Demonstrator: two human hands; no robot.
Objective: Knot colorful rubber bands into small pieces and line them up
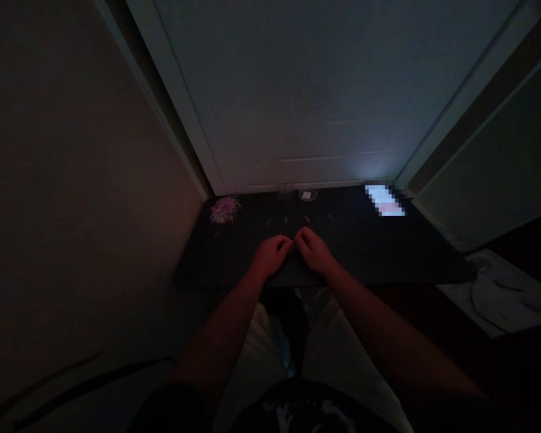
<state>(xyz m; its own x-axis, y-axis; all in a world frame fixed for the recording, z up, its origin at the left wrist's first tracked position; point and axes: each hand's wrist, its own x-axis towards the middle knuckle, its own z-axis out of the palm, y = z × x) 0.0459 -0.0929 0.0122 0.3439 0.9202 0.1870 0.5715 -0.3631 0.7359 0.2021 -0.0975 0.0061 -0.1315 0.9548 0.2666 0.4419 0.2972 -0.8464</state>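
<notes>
My left hand (pixel 273 254) and my right hand (pixel 313 249) are close together over the front middle of a dark tabletop (pixel 369 255). Both have curled fingers, with thumb and fingertips pinched. Whatever may be between the fingertips is too small and dark to make out. Just beyond my hands, several tiny pieces lie in a spaced row, among them a pinkish piece (pixel 306 219) and a pale piece (pixel 286 220). To the far left sits a loose heap of thin pink and purple strands (pixel 224 210).
Along the back edge stand a clear round container (pixel 285 191) and a shallow round dish (pixel 308 195) with a white square in it. A glowing, pixelated screen (pixel 385 201) lies at the back right. A pale panelled door (pixel 261 90) rises behind the table; a wall (pixel 94 180) borders the left.
</notes>
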